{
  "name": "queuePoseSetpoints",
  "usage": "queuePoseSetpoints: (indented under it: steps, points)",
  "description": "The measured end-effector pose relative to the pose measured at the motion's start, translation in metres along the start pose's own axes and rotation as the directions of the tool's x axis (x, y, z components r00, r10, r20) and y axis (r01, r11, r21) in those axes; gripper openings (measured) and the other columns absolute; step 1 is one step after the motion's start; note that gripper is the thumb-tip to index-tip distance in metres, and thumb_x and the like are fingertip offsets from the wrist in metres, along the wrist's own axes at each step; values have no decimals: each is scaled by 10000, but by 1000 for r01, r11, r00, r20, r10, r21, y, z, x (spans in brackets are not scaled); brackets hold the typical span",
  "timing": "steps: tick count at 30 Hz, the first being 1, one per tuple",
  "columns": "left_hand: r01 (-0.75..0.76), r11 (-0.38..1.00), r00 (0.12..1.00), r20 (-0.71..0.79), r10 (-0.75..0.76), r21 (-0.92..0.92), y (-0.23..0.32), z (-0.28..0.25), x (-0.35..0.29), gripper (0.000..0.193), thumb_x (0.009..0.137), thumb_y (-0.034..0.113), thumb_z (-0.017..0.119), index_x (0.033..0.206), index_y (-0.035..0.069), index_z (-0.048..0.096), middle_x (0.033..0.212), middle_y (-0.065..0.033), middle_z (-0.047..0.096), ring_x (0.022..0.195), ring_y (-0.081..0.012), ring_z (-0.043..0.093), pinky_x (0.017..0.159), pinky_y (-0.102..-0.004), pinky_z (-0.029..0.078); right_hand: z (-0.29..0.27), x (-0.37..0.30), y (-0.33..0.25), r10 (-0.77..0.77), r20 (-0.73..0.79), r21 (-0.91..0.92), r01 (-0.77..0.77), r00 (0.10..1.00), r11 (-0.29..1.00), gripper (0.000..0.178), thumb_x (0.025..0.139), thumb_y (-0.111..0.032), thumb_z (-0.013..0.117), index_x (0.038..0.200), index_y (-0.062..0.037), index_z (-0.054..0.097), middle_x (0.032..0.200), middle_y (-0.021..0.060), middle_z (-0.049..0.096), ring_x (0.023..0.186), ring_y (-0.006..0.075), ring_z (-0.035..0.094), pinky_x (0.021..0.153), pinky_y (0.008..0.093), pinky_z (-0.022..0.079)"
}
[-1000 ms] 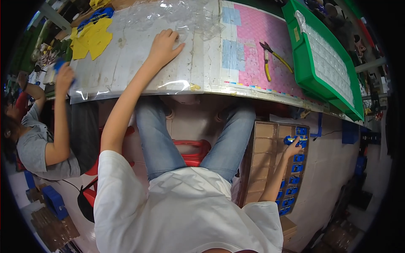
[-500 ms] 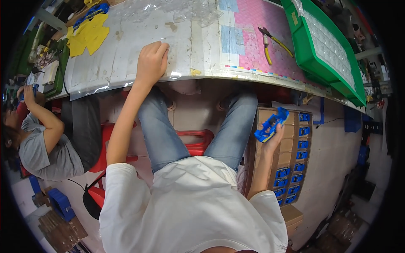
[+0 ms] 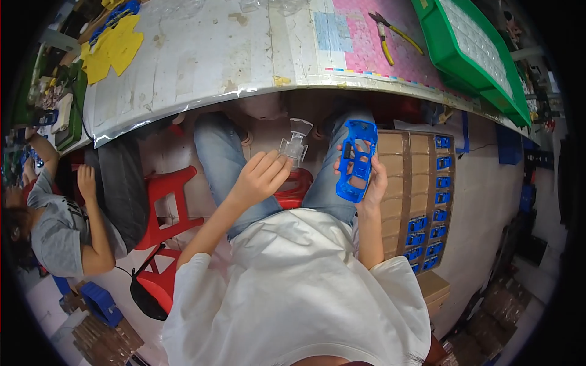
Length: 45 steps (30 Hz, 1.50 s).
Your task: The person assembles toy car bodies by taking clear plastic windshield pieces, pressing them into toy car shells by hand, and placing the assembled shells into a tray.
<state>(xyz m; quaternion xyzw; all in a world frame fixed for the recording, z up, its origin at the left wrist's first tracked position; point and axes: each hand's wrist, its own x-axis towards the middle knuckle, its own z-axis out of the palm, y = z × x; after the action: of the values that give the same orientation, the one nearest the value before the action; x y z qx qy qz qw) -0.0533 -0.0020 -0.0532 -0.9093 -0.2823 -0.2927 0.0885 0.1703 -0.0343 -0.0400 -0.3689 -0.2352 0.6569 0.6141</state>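
Observation:
My left hand [image 3: 262, 175] pinches a clear plastic car window piece [image 3: 294, 146] by its lower end, in front of my lap. To the right of it, my right hand [image 3: 376, 180] grips a blue toy car body shell [image 3: 359, 129] from its side and underneath. The shell stands roughly lengthwise, with its window openings showing through. A gap separates the clear piece from the shell. Fingers hide part of the clear piece's lower end.
A divided cardboard box [image 3: 421, 177] with several blue car shells stands at my right. On the worktable [image 3: 201, 67] lie yellow-handled pliers [image 3: 383, 44], a green tray [image 3: 439, 52] and a yellow cloth [image 3: 113, 52]. A co-worker [image 3: 61, 226] sits left, near red stools [image 3: 160, 213].
My left hand has come back from the table to my lap, now with the clear window piece. My right hand has brought the blue shell inward and turned it more upright.

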Motion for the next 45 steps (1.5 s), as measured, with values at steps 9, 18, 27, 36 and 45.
queuePoseSetpoints:
  steps: [9, 18, 27, 36, 45]
  points:
    - [88, 996, 956, -282, -77, 25, 28, -32, 20, 138, 720, 88, 636, 857, 103, 630, 833, -17, 601, 757, -159, 557, 647, -261, 396, 28, -3, 7, 107, 18, 124, -108, 994, 986, 487, 847, -373, 401, 1231, -73, 385, 1095, 255, 508, 776, 258, 585, 699, 363, 488]
    - [361, 925, 916, -232, -329, 116, -48, -1, 17, 119, 670, 51, 616, 786, 57, 591, 764, -38, 554, 746, -193, 502, 669, -306, 376, 19, -4, 14, 111, 19, 144, -112, 994, 983, 470, 853, -375, 393, 1233, -98, 389, 1080, 255, 517, 788, 283, 583, 680, 353, 486]
    - [292, 933, 923, -318, -218, 209, -28, 0, 8, 158, 699, 93, 603, 853, 98, 638, 845, -4, 603, 759, -168, 509, 656, -299, 384, 16, -5, 12, 127, -63, 111, -119, 990, 987, 480, 845, -376, 387, 1212, -69, 405, 1069, 247, 525, 779, 270, 589, 692, 345, 490]
    - [304, 952, 952, -54, -302, 36, -16, 38, -24, 65, 710, 81, 593, 768, 51, 597, 733, -21, 536, 698, -177, 480, 622, -302, 370, 18, -2, 12, 126, -30, 135, -121, 992, 983, 492, 839, -379, 399, 1214, -60, 403, 1065, 252, 526, 772, 264, 594, 697, 337, 488]
    - [262, 953, 950, -217, -226, 154, -20, 12, 5, 87, 701, 100, 635, 786, 82, 626, 763, 7, 580, 721, -151, 500, 641, -285, 373, 25, -2, 14, 151, -7, 110, -150, 988, 983, 490, 838, -371, 405, 1217, -60, 403, 1060, 251, 531, 765, 268, 595, 681, 332, 493]
